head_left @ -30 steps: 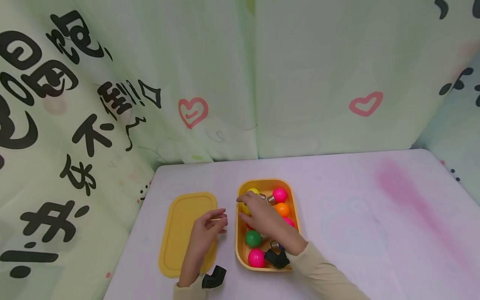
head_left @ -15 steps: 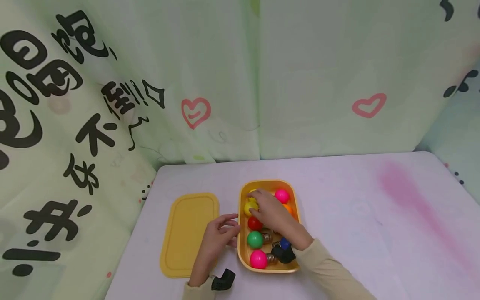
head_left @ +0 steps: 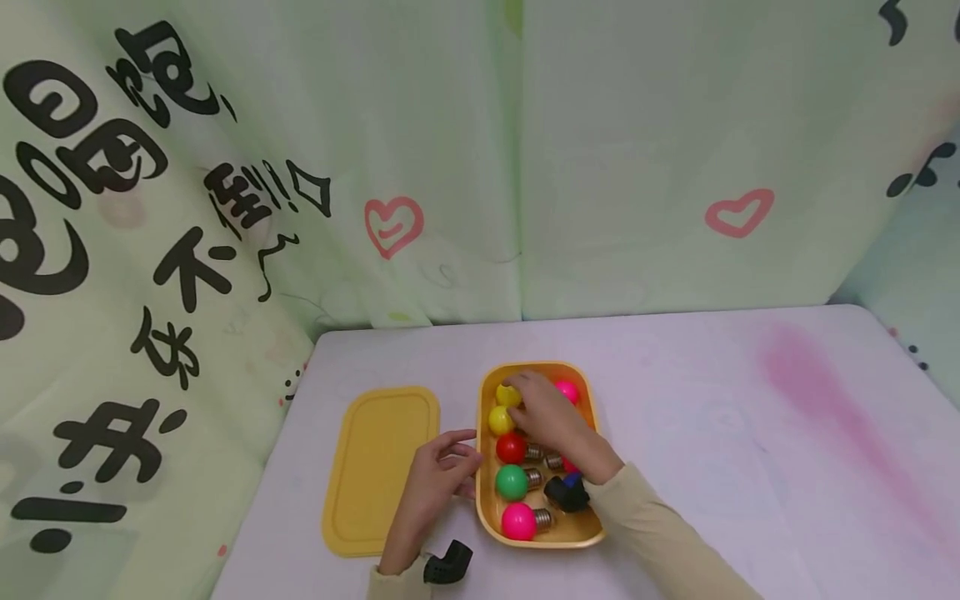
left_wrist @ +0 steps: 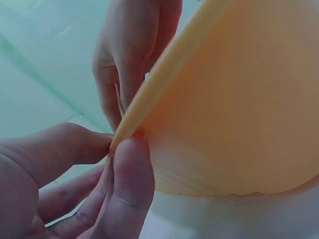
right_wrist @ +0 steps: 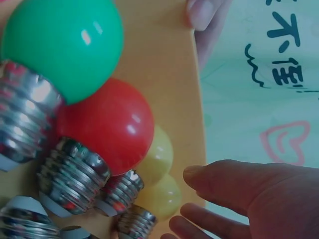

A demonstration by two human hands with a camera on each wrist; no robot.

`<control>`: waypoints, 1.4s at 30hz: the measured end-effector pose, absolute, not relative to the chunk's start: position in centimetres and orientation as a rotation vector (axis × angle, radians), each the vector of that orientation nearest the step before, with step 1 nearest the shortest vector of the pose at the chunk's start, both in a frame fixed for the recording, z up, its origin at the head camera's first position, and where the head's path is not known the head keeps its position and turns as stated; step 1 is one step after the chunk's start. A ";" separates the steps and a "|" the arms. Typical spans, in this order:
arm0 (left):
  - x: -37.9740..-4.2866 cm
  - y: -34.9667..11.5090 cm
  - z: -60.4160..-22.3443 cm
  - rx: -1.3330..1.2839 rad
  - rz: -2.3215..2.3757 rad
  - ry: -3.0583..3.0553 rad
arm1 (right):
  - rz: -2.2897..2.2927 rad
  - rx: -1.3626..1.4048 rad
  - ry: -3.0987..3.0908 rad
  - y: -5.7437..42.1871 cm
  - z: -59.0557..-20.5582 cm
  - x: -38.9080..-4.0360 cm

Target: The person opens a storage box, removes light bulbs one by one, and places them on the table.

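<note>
Colourful toy light bulbs with silvery screw bases lie in a yellow box [head_left: 483, 500]. My left hand [head_left: 442, 467] pinches the box's left rim between thumb and fingers, seen closely in the left wrist view. Over the far end of the box is my right hand [head_left: 551, 408], its thumb and fingers spread beside two yellow bulbs [head_left: 508, 394]. In the right wrist view its fingertips are close to the yellow bulbs but do not grip them. A red bulb [head_left: 511, 448], a green bulb [head_left: 512, 482] and a pink bulb [head_left: 518, 521] follow in a column along the left side.
A yellow lid [head_left: 382, 471] lies flat on the white table [head_left: 712, 433], left of the box. A second pink bulb [head_left: 567, 391] lies at the far right in the box; other bulbs are partly hidden under the right arm. A printed curtain [head_left: 600, 167] hangs behind.
My left hand has moved right from beside the box onto its rim. My right hand has shifted slightly right, and both yellow bulbs now show beside its fingers.
</note>
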State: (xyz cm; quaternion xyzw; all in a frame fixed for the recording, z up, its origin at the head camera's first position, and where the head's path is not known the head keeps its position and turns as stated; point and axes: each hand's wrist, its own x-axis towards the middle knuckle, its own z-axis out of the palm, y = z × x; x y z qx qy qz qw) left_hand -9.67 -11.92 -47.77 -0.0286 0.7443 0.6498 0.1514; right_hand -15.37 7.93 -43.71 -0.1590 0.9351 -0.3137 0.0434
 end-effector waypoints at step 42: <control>-9.3 -11.8 -47.6 -0.088 1.893 2.143 | -0.913 -0.481 2.880 7.7 -45.0 -17.3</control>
